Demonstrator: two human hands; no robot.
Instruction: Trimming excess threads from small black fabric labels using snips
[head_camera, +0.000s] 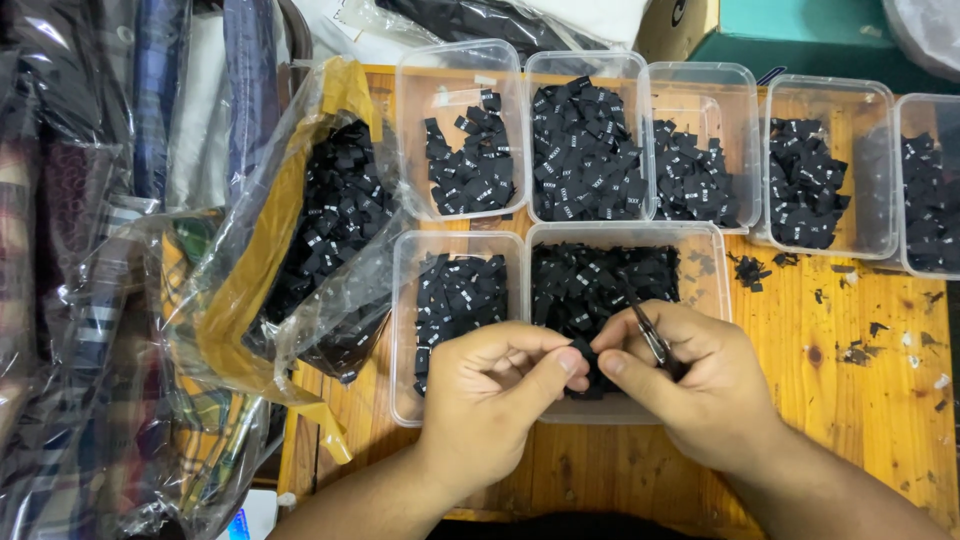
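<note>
My left hand and my right hand meet over the front edge of a clear plastic tub. Together they pinch a small black fabric label between thumbs and fingertips. My right hand also holds small metal scissors, whose blades stick up past the fingers. The tub beneath holds a heap of the same black labels. A second clear tub with black labels sits just left of it, under my left hand.
Several more clear tubs of black labels line the back of the wooden table. An open plastic bag full of labels lies at left beside bagged folded garments. Black scraps litter the table at right.
</note>
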